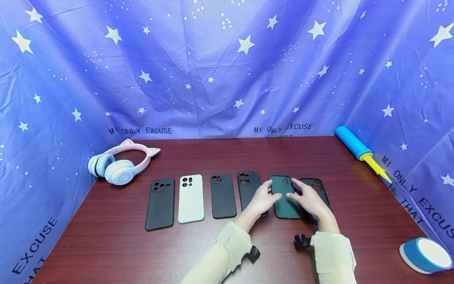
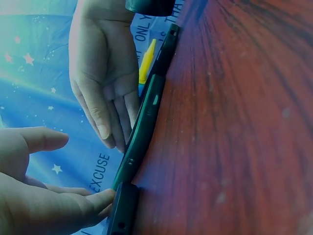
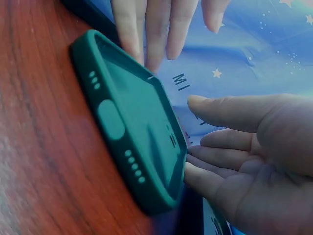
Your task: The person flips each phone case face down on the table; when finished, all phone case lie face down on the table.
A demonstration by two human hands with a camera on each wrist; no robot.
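A green phone case (image 1: 287, 209) lies on the table with its hollow side up, the raised rim (image 3: 115, 122) showing in the right wrist view. My left hand (image 1: 261, 199) is at its left long side, fingers straight and fingertips (image 2: 105, 198) right at the edge. On the other side my right hand (image 1: 312, 200) mirrors it, fingertips (image 3: 193, 171) close against the rim. Both thumbs are spread over the case. Partly covered by the left hand is a black phone case (image 1: 246, 189); another black case (image 1: 322, 191), hollow side up, lies under the right hand.
To the left lie a black case (image 1: 159, 211), a white case (image 1: 191, 205) and a dark case (image 1: 224, 203) in the same row. Cat-ear headphones (image 1: 122, 171) stand at back left. A blue-and-yellow hand pump (image 1: 354, 144) and a blue-and-white round object (image 1: 422, 256) are at right.
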